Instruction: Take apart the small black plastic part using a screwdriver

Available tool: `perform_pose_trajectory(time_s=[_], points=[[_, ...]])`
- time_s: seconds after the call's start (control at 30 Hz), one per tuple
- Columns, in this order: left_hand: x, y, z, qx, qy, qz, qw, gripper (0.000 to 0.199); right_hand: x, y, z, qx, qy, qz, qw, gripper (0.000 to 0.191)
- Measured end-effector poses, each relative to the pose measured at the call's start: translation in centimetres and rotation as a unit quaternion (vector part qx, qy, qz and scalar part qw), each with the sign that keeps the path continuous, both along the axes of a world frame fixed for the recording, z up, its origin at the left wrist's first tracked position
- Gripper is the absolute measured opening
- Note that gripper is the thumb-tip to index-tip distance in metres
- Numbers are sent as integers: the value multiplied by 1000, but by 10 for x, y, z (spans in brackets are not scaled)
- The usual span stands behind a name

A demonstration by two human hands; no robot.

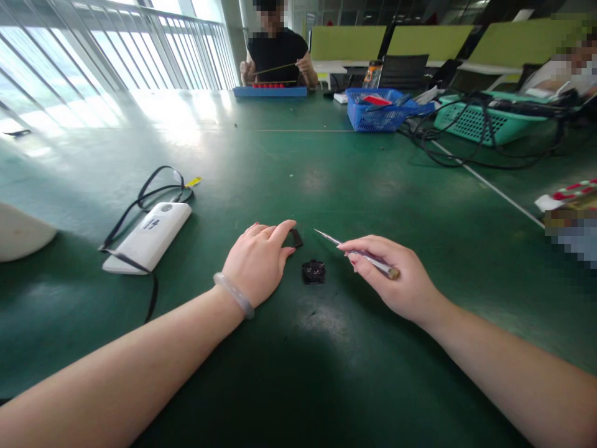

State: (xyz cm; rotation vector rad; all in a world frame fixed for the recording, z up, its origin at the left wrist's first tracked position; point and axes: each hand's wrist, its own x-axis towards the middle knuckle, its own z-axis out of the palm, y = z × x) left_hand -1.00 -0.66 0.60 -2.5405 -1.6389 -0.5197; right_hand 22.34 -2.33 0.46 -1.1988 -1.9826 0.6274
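My right hand (396, 277) is closed around a slim screwdriver (382, 266), whose thin metal tip points up and to the left, toward my other hand. The thumb and index finger of my left hand (255, 258) pinch a small flat black piece (296, 238) at the table surface; part of it is hidden by the fingers. Between my two hands lies a small black plastic part (313, 272) with an uneven, recessed top, and neither hand touches it. A pale bangle (234, 295) circles my left wrist.
On the green table (261, 180), a white power bank (149, 239) with a black cable lies to the left. A blue basket (373, 118), a teal basket (489, 124) and tangled cables stand back right. Across the table, a person (280, 53) works behind a blue tray (270, 92).
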Motion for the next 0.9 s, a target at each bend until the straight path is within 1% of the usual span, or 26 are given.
perform_pose_trajectory(time_s=[0.03, 0.1, 0.17, 0.2, 0.27, 0.37, 0.5, 0.57, 0.63, 0.7, 0.77, 0.87, 0.9], points=[[1, -1, 1, 7, -32, -27, 999, 36, 0, 0, 0, 0, 1, -1, 1000, 18], [3, -5, 2, 15, -91, -105, 990, 37, 1, 0, -1, 1, 1, -1, 1000, 18], [5, -8, 1, 3, -115, -184, 976, 40, 1, 1, -2, 5, 1, -2, 1000, 18], [5, -10, 1, -6, -114, -210, 971, 43, 1, 1, -2, 8, 2, -2, 1000, 18], [5, -11, -1, -23, -103, -230, 968, 45, 1, 1, -3, 12, 4, -4, 1000, 18], [5, -10, -3, -45, -87, -211, 972, 45, 0, 1, -3, 13, 8, -3, 1000, 18], [5, -6, -5, -108, -64, -184, 975, 51, 1, -1, -1, 29, 16, 7, 999, 18], [6, -4, -5, -135, -62, -166, 975, 54, 3, -3, 1, 56, 32, 21, 998, 15], [6, -2, -5, -148, -72, -142, 976, 54, 5, -6, 4, 101, 61, 39, 992, 12], [6, -1, -5, -154, -85, -120, 977, 51, 7, -9, 7, 145, 90, 69, 983, 14], [6, 0, -5, -157, -93, -108, 977, 45, 8, -14, 11, 177, 90, 118, 973, 18], [6, 1, -5, -158, -88, -103, 978, 41, 6, -18, 14, 229, 2, 204, 952, 15], [6, 1, -5, -158, -85, -101, 979, 41, 4, -19, 14, 243, -26, 212, 946, 14]])
